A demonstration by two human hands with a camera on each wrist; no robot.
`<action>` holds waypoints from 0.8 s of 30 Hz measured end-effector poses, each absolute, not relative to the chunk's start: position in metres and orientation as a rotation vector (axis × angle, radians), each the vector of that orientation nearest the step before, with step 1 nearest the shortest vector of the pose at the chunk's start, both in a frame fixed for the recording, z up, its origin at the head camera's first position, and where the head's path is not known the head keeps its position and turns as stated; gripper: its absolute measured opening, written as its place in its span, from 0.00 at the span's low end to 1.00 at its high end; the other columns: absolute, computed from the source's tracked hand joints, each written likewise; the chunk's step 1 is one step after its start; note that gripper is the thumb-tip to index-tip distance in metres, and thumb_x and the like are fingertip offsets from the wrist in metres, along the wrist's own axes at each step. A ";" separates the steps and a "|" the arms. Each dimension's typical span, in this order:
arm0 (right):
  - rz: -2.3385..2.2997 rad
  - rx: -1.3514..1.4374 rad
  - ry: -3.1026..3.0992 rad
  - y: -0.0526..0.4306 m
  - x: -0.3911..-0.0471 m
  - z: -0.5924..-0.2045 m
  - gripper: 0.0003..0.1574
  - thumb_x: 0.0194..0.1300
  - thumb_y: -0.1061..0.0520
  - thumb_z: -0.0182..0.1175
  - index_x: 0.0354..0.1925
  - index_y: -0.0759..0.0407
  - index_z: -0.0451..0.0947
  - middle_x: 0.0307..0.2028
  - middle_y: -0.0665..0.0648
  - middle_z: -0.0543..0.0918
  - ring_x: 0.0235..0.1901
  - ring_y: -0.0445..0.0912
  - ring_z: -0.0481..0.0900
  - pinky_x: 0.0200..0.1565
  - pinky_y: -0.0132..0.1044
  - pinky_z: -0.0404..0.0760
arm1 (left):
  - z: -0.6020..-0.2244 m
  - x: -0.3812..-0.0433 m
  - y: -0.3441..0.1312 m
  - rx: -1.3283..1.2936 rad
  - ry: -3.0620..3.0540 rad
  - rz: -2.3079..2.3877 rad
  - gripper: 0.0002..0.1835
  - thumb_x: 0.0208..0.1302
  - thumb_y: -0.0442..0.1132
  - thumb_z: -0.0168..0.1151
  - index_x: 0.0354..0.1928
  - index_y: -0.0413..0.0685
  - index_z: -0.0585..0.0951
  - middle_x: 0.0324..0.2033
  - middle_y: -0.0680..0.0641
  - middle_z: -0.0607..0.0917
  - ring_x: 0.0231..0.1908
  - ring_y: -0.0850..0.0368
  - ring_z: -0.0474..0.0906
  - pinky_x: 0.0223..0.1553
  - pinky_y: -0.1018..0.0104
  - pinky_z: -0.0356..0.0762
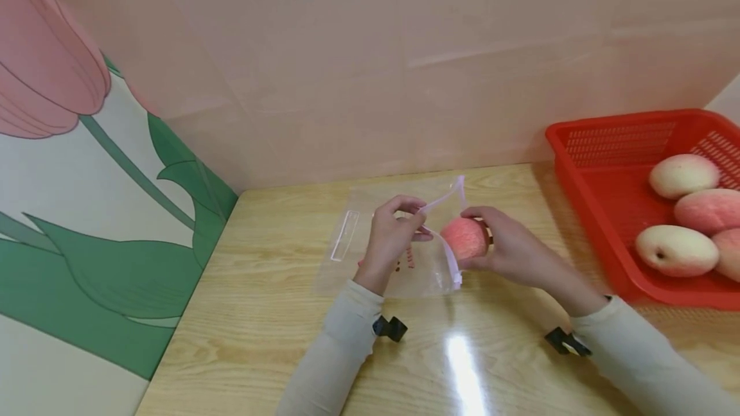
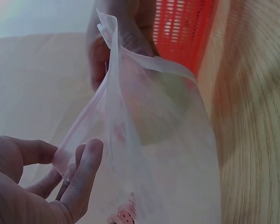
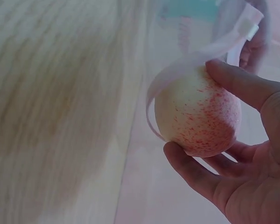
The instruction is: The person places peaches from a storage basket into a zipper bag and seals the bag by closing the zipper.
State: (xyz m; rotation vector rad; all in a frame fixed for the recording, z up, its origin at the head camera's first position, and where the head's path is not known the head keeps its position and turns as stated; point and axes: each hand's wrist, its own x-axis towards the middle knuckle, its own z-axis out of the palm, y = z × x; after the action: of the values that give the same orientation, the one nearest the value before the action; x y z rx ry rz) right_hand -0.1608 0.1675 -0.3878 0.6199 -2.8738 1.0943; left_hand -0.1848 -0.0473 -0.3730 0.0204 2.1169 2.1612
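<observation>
One peach at open bag, not all in | left fingers pinch bag | right fingers curl round peach | four more peaches in basket

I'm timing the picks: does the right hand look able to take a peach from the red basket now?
Probably not: the right hand grips a peach at the mouth of the plastic bag, though the open red basket leaves its peaches exposed.
</observation>
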 end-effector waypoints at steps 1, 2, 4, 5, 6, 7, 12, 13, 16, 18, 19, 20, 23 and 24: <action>1.088 0.615 -2.872 0.166 -0.161 -0.389 0.51 0.43 0.49 0.82 0.61 0.61 0.69 0.52 0.60 0.80 0.45 0.51 0.78 0.45 0.45 0.82 | -0.373 -0.185 -0.047 0.021 2.117 2.160 0.07 0.66 0.29 0.63 0.44 0.42 0.84 0.37 0.45 0.79 0.26 0.57 0.84 0.35 0.59 0.91; 1.076 0.612 -2.871 0.165 -0.161 -0.390 0.50 0.42 0.49 0.82 0.60 0.60 0.70 0.52 0.60 0.80 0.45 0.52 0.78 0.45 0.46 0.83 | -0.373 -0.184 -0.047 0.021 2.113 2.162 0.07 0.66 0.29 0.63 0.44 0.42 0.83 0.37 0.46 0.79 0.26 0.57 0.84 0.34 0.59 0.91; 1.036 0.609 -2.867 0.163 -0.162 -0.392 0.49 0.42 0.48 0.82 0.59 0.60 0.72 0.50 0.59 0.82 0.45 0.52 0.79 0.46 0.47 0.83 | -0.373 -0.184 -0.046 0.025 2.104 2.165 0.06 0.66 0.29 0.63 0.44 0.41 0.83 0.37 0.46 0.79 0.26 0.58 0.83 0.34 0.59 0.91; 1.015 0.613 -2.858 0.162 -0.163 -0.394 0.48 0.41 0.48 0.82 0.58 0.60 0.74 0.49 0.59 0.83 0.45 0.52 0.79 0.45 0.46 0.82 | -0.373 -0.184 -0.045 0.029 2.095 2.168 0.06 0.66 0.29 0.63 0.44 0.41 0.83 0.36 0.46 0.79 0.25 0.58 0.83 0.34 0.60 0.91; 0.992 0.613 -2.854 0.161 -0.164 -0.396 0.46 0.40 0.48 0.82 0.57 0.60 0.75 0.47 0.58 0.84 0.44 0.52 0.79 0.44 0.45 0.81 | -0.373 -0.183 -0.045 0.029 2.094 2.166 0.06 0.66 0.29 0.63 0.43 0.41 0.83 0.36 0.46 0.79 0.25 0.58 0.83 0.34 0.60 0.91; 0.985 0.617 -2.849 0.160 -0.165 -0.397 0.45 0.40 0.48 0.82 0.56 0.60 0.76 0.46 0.58 0.84 0.42 0.52 0.79 0.43 0.44 0.81 | -0.374 -0.183 -0.045 0.032 2.095 2.162 0.06 0.66 0.29 0.63 0.43 0.41 0.83 0.36 0.47 0.79 0.25 0.58 0.83 0.34 0.60 0.91; 1.015 0.630 -2.853 0.159 -0.168 -0.407 0.42 0.40 0.52 0.82 0.54 0.60 0.78 0.41 0.57 0.85 0.36 0.47 0.76 0.34 0.34 0.78 | -0.375 -0.183 -0.043 0.060 2.102 2.143 0.07 0.65 0.28 0.62 0.44 0.39 0.83 0.35 0.48 0.79 0.22 0.58 0.83 0.39 0.50 0.90; 1.028 0.633 -2.853 0.159 -0.169 -0.409 0.43 0.40 0.52 0.82 0.55 0.61 0.77 0.41 0.58 0.85 0.36 0.47 0.77 0.33 0.33 0.78 | -0.376 -0.182 -0.043 0.064 2.103 2.142 0.07 0.65 0.27 0.61 0.44 0.39 0.83 0.34 0.48 0.79 0.22 0.58 0.83 0.40 0.48 0.89; 1.030 0.637 -2.848 0.160 -0.169 -0.412 0.43 0.41 0.53 0.81 0.55 0.63 0.77 0.42 0.60 0.84 0.38 0.49 0.78 0.34 0.35 0.79 | -0.377 -0.181 -0.042 0.067 2.118 2.134 0.07 0.65 0.28 0.61 0.43 0.39 0.83 0.34 0.47 0.79 0.22 0.58 0.84 0.41 0.45 0.89; 1.023 0.644 -2.844 0.160 -0.170 -0.414 0.43 0.41 0.54 0.80 0.55 0.64 0.76 0.43 0.60 0.84 0.39 0.50 0.80 0.36 0.37 0.81 | -0.378 -0.181 -0.043 0.068 2.136 2.119 0.07 0.65 0.28 0.62 0.43 0.40 0.83 0.35 0.47 0.79 0.22 0.57 0.84 0.40 0.47 0.89; 1.015 0.643 -2.846 0.160 -0.170 -0.414 0.42 0.42 0.54 0.80 0.55 0.64 0.76 0.43 0.60 0.84 0.40 0.51 0.80 0.37 0.38 0.81 | -0.378 -0.181 -0.043 0.067 2.143 2.111 0.07 0.65 0.29 0.62 0.43 0.40 0.83 0.35 0.47 0.79 0.23 0.57 0.85 0.39 0.49 0.90; 1.009 0.647 -2.849 0.161 -0.169 -0.414 0.42 0.42 0.54 0.80 0.56 0.65 0.76 0.44 0.61 0.84 0.41 0.51 0.80 0.38 0.39 0.82 | -0.378 -0.181 -0.043 0.067 2.153 2.102 0.06 0.65 0.29 0.62 0.43 0.41 0.83 0.35 0.47 0.79 0.23 0.56 0.85 0.38 0.51 0.90; 0.996 0.661 -2.889 0.165 -0.168 -0.412 0.45 0.45 0.51 0.79 0.59 0.65 0.74 0.48 0.62 0.83 0.45 0.53 0.81 0.43 0.43 0.84 | -0.378 -0.181 -0.042 0.064 2.159 2.093 0.06 0.65 0.29 0.62 0.43 0.41 0.83 0.35 0.46 0.80 0.23 0.56 0.85 0.35 0.56 0.91; 1.002 0.665 -2.908 0.167 -0.167 -0.411 0.46 0.46 0.50 0.79 0.61 0.65 0.74 0.49 0.63 0.83 0.46 0.54 0.81 0.44 0.45 0.85 | -0.379 -0.181 -0.042 0.059 2.159 2.095 0.06 0.65 0.29 0.62 0.43 0.41 0.83 0.35 0.46 0.80 0.23 0.56 0.85 0.35 0.57 0.91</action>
State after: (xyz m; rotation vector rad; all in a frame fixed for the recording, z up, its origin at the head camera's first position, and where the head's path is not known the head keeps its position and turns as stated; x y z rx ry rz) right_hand -0.1671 0.1670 -0.4107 0.6655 -2.9084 1.0020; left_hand -0.1809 -0.0421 -0.3786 0.0590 2.1590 2.0945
